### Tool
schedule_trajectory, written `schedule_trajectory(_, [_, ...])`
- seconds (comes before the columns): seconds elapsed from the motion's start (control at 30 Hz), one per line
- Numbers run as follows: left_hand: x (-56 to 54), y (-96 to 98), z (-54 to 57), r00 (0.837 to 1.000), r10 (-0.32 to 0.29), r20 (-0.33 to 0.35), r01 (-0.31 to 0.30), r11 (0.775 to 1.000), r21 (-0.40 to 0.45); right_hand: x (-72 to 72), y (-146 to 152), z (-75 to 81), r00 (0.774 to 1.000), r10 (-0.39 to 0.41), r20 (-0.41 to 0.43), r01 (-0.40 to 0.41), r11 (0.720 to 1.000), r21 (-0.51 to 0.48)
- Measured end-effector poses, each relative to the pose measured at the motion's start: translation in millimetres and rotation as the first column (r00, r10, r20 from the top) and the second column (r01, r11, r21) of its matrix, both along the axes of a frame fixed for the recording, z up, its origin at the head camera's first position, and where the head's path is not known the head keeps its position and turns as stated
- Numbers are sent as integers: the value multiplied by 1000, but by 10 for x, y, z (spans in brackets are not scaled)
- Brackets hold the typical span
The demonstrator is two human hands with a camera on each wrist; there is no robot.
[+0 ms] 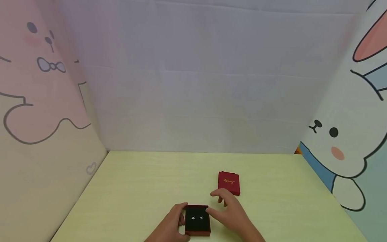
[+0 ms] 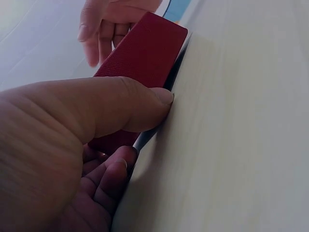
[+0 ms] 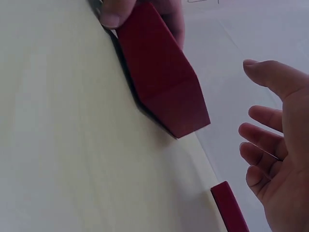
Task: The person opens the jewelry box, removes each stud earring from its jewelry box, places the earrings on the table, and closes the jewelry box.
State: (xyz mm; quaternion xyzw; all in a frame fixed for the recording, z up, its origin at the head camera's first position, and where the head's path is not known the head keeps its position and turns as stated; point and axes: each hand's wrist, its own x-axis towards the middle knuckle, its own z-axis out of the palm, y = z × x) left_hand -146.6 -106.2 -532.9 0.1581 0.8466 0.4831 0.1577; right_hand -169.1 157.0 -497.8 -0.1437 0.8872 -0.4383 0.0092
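A small red jewelry box point(image 1: 198, 233) with a black lining sits on the table near its front edge. Two silver star-shaped earrings point(image 1: 197, 218) lie side by side on the lining. My left hand point(image 1: 173, 224) grips the box by its left side, thumb at the near corner and fingers at the far one; in the left wrist view the thumb presses along the red wall point(image 2: 145, 53). My right hand point(image 1: 232, 215) hovers just right of the box, fingers spread and loosely bent, holding nothing. Beyond it lies the red lid point(image 1: 228, 181) with gold lettering.
The pale yellow wood-grain table point(image 1: 145, 181) reaches back to a white cloth wall point(image 1: 193, 84). Printed side panels stand left and right, one with a pink cartoon animal point(image 1: 30, 74), the other with a white rabbit point(image 1: 347, 141).
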Motion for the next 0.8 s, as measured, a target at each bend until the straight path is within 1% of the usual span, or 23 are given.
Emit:
schedule_trajectory(0.17, [13,-6,17,1000,0,-11,0,1000,-7,82,-107,-57,994,109,-17,-109,993,-45])
schedule_trajectory(0.23, [18,-7,19,1000,-5,-19,5,1000,-4,111,-135,-77,991,130,-24,-131,990,-48])
schedule_trajectory(0.43, [35,3,48,1000,-12,-16,12,1000,6,163,-154,-106,991,129,-36,-132,989,-70])
schedule_trajectory(0.6, [35,2,68,1000,-9,-19,9,1000,-5,156,-149,-147,990,127,-68,-132,988,-81])
schedule_trajectory(0.8, [41,11,83,1000,-4,-8,4,1000,-15,130,-138,-225,990,139,-28,-141,988,-70])
